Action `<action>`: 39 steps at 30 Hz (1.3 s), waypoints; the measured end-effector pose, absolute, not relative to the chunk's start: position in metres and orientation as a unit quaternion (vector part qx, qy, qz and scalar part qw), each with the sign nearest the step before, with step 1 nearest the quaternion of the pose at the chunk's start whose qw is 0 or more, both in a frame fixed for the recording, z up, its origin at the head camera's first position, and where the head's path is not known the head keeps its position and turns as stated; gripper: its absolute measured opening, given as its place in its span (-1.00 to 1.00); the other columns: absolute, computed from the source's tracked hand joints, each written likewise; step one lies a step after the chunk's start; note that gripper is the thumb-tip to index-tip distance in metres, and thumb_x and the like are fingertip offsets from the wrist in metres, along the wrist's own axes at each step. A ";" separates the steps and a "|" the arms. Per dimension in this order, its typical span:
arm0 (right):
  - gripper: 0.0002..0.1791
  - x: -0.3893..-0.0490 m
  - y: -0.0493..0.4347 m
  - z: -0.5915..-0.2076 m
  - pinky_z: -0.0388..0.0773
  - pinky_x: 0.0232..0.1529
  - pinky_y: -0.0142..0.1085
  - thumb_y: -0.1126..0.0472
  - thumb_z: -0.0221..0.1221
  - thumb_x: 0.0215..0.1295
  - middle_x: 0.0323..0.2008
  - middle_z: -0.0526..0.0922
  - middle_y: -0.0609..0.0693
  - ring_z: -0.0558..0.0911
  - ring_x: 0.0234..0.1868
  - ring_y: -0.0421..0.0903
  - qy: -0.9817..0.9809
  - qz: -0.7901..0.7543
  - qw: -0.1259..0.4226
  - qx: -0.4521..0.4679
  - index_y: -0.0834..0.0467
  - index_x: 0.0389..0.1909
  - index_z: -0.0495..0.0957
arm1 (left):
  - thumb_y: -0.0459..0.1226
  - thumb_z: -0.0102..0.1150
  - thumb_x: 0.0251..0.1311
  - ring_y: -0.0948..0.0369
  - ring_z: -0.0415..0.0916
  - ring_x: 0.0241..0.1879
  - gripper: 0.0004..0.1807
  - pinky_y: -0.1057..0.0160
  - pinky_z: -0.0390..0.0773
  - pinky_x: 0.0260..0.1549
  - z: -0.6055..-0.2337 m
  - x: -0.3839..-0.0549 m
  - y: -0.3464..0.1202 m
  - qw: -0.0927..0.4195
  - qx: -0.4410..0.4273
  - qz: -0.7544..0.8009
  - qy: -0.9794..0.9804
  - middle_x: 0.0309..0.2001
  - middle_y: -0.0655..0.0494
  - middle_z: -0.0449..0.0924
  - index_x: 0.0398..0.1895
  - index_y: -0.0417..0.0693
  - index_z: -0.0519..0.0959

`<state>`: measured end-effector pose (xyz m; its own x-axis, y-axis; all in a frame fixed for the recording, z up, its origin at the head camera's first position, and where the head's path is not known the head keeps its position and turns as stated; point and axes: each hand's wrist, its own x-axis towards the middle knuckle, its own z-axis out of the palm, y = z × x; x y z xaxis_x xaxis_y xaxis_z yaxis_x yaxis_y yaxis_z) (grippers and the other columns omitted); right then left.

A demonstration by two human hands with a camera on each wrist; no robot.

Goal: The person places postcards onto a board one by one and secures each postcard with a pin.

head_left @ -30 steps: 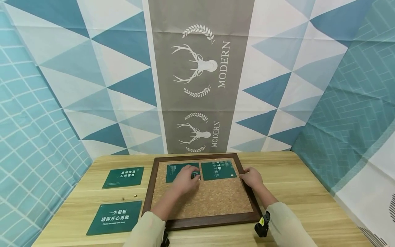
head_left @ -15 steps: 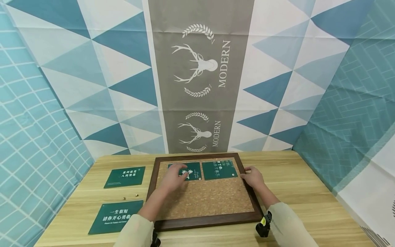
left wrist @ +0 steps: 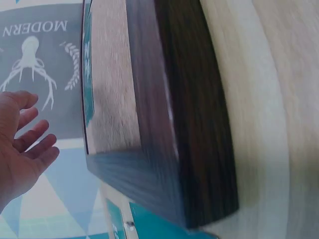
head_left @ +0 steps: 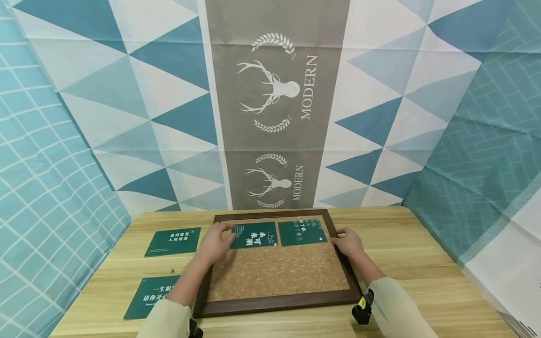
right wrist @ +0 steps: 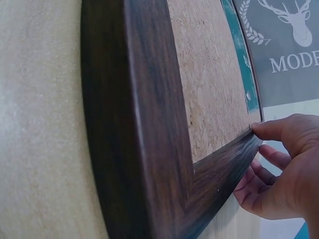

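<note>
A cork board (head_left: 279, 272) in a dark wooden frame lies on the table. Two green cards are on its upper part, a left card (head_left: 255, 234) and a right card (head_left: 301, 232), each with a small shiny pin at its lower right corner. My left hand (head_left: 216, 243) hovers over the board's left side near the left card; in the left wrist view its fingers are loosely spread and hold nothing. With thumb and fingers, my right hand (head_left: 348, 241) grips the frame's right edge (right wrist: 227, 159).
Two more green cards lie on the table (head_left: 405, 253) to the left of the board, an upper card (head_left: 173, 241) and a lower card (head_left: 150, 298) partly covered by my left forearm. A small pin (head_left: 172, 271) lies between them. A patterned curtain stands behind.
My left hand has left the pin corner of the left card and moved leftward, uncovering that card's lettering. The right hand stays on the frame.
</note>
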<state>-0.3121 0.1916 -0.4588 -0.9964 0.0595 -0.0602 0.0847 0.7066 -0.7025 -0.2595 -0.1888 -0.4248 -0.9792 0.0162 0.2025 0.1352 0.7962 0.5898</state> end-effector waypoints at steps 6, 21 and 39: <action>-0.54 -0.312 0.190 -0.456 0.50 -0.14 0.03 0.23 0.10 0.29 0.08 0.43 0.40 0.52 -0.05 0.26 0.925 -0.377 0.025 0.041 0.40 0.14 0.36 | -0.22 0.02 0.31 -0.16 0.40 0.13 -0.59 -0.13 0.45 0.01 -0.423 -0.255 -0.208 0.084 -0.031 -0.320 -0.943 0.14 -0.23 0.44 0.17 -0.22 0.44; -0.52 -0.315 0.191 -0.455 0.48 -0.09 0.05 0.20 0.09 0.30 0.12 0.40 0.41 0.48 0.01 0.30 0.929 -0.368 0.032 0.037 0.40 0.16 0.34 | -0.24 0.00 0.31 -0.22 0.33 0.15 -0.55 -0.16 0.40 0.04 -0.421 -0.242 -0.254 0.086 0.012 -0.301 -0.950 0.15 -0.34 0.38 0.18 -0.33 0.39; -0.52 -0.313 0.191 -0.456 0.50 -0.13 0.02 0.23 0.09 0.30 0.09 0.41 0.41 0.53 -0.05 0.26 0.924 -0.380 0.035 0.039 0.40 0.17 0.33 | -0.25 -0.05 0.31 -0.32 0.27 0.13 -0.51 -0.21 0.36 0.06 -0.425 -0.228 -0.311 0.072 0.068 -0.289 -0.952 0.14 -0.48 0.32 0.17 -0.48 0.31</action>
<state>-0.3127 0.1906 -0.4559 -0.9945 0.0444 -0.0946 0.0981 0.7084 -0.6989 -0.2279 -0.3110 -0.4246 -0.9803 -0.1713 0.0987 -0.0874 0.8235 0.5606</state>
